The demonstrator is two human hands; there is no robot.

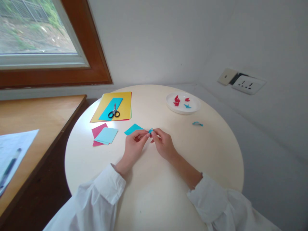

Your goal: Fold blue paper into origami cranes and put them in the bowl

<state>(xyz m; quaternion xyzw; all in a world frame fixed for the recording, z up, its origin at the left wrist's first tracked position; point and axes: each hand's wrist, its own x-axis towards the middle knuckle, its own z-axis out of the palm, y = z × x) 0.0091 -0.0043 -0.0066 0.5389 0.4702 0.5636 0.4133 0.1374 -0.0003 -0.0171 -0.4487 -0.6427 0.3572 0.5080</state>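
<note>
My left hand (pixel 133 144) and my right hand (pixel 163 144) meet over the middle of a round cream table (pixel 154 179). Both pinch a tiny folded piece of blue paper (pixel 150 130) between their fingertips. Just behind my left hand lies a small blue paper square (pixel 133 128) flat on the table. Both arms wear white sleeves.
A stack of yellow sheets (pixel 106 106) with a blue sheet and black-handled scissors (pixel 114 113) lies at the back left. Pink and light blue squares (pixel 104 135) sit nearby. A white plate (pixel 183 103) holds small folded red and blue pieces. One blue piece (pixel 197 124) lies loose at right.
</note>
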